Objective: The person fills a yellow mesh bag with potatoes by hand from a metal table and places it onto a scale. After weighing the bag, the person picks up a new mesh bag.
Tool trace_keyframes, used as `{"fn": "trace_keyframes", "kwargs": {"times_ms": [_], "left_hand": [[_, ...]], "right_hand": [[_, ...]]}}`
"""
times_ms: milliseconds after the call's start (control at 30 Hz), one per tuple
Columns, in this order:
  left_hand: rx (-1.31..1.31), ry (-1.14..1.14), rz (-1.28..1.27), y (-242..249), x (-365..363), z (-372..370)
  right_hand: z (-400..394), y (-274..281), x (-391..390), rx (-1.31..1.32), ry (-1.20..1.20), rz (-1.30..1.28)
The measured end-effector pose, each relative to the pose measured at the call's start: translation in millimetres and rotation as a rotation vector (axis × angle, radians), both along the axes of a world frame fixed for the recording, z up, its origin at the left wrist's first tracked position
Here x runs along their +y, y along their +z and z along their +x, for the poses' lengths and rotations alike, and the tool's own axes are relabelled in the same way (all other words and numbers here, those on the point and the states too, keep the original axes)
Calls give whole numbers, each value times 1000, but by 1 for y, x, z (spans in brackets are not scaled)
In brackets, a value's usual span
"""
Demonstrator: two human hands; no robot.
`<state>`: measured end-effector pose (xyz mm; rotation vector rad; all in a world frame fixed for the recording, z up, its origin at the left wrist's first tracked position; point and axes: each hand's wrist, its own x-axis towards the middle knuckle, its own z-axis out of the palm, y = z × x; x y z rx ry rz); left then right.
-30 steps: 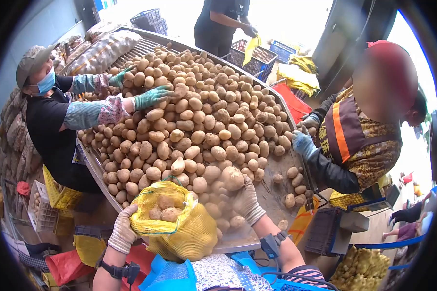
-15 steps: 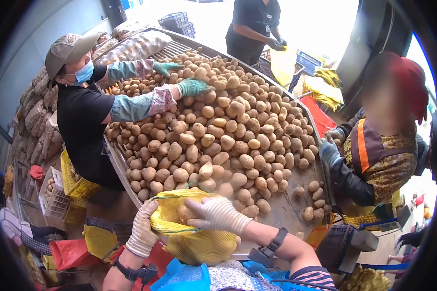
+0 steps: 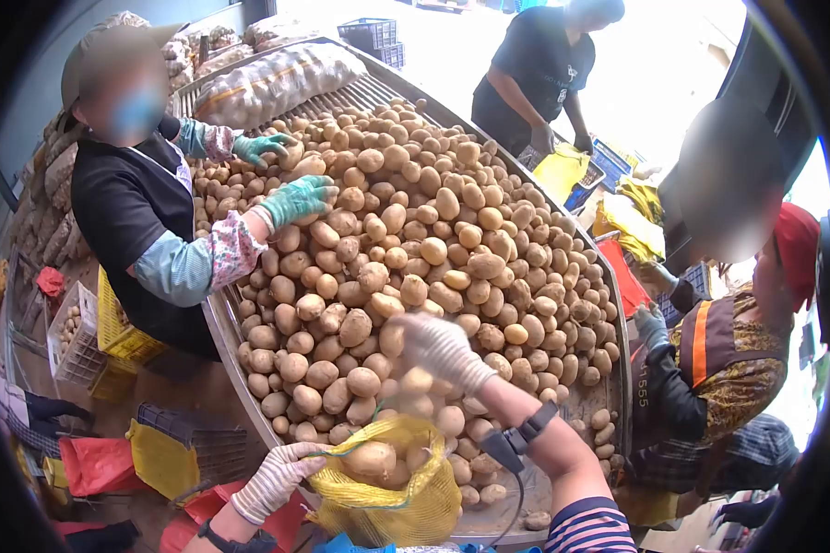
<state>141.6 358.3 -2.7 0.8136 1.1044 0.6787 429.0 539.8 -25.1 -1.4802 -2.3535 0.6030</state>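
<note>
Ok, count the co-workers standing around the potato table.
3. One in a black top at the left rim, one in an orange-striped vest at the right, one in black at the far end. Others may be hidden out of frame.

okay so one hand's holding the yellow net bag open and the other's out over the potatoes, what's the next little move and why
Probably close the right hand on a potato or two from the pile and bring them back to the yellow mesh bag. That hand is stretched out over the heap, blurred, so what it holds is unclear, while the left hand holds the bag's rim open, and the bag is only partly filled.
</note>
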Motion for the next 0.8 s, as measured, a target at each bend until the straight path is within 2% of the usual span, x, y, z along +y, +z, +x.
{"fn": "trace_keyframes", "kwargs": {"times_ms": [33, 100, 167, 200, 233, 333, 433, 467, 500, 533, 567, 633, 700, 733, 767, 800], "left_hand": [[37, -17, 37, 0, 4, -1], [4, 7, 17, -9, 7, -4], [-48, 71, -2, -12, 15, -2], [-237, 183, -144, -17, 18, 0], [-428, 293, -288, -24, 19, 0], [-548, 363, -401, -48, 23, -4], [-607, 356, -445, -51, 19, 5], [-642, 290, -433, -48, 19, 8], [-673, 220, -420, -46, 19, 12], [-574, 281, -410, -41, 18, 21], [-578, 280, -416, -32, 23, 29], [-748, 244, -569, -8, 29, 43], [-660, 204, -583, -2, 30, 53], [-559, 262, -462, -22, 25, 53], [-461, 315, -326, -39, 25, 51], [-419, 415, -188, -37, 26, 52]], "right_hand": [[14, 9, 22, -259, -81, 194], [46, -35, 58, -540, -74, 381], [63, -46, 72, -583, 89, 475], [68, -49, 77, -550, 137, 523], [68, -56, 76, -556, 144, 524], [67, -68, 60, -433, 47, 684], [75, -72, 24, -338, 7, 449], [75, -69, 16, -345, 10, 450], [72, -65, 5, -161, -114, 332], [70, -61, -7, 22, -237, 209], [65, -56, -23, 551, -265, 89], [39, -12, -54, 1346, -418, -472], [19, 20, -86, 1505, -337, -612], [4, 28, -102, 1542, -238, -573], [-7, 26, -120, 1479, -199, -541], [-17, 17, -137, 1178, -75, -397]]}}
